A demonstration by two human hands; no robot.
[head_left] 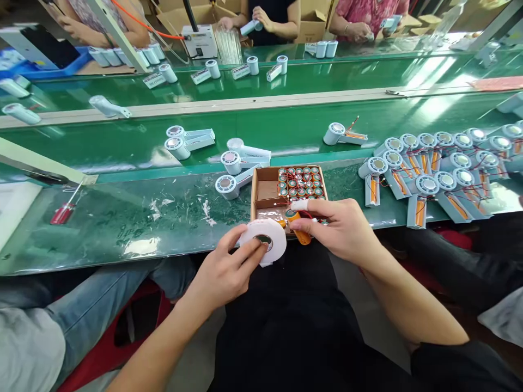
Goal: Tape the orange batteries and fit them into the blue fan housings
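Observation:
My left hand [229, 269] holds a white roll of tape [267, 238] just off the near edge of the green bench, fingers across its face. My right hand [341, 226], with a white cot on the forefinger, pinches an orange battery cell [297, 226] with red wires beside the roll. Right behind both hands sits a small cardboard box [265, 188] holding several more orange cells [301, 182] standing on end.
White fan housings [235, 163] lie left of the box; several open ones with orange cells [429, 185] crowd the right. A red screwdriver [63, 212] lies far left. Other people work across the belt, and a seated person's legs [81, 316] are at my left.

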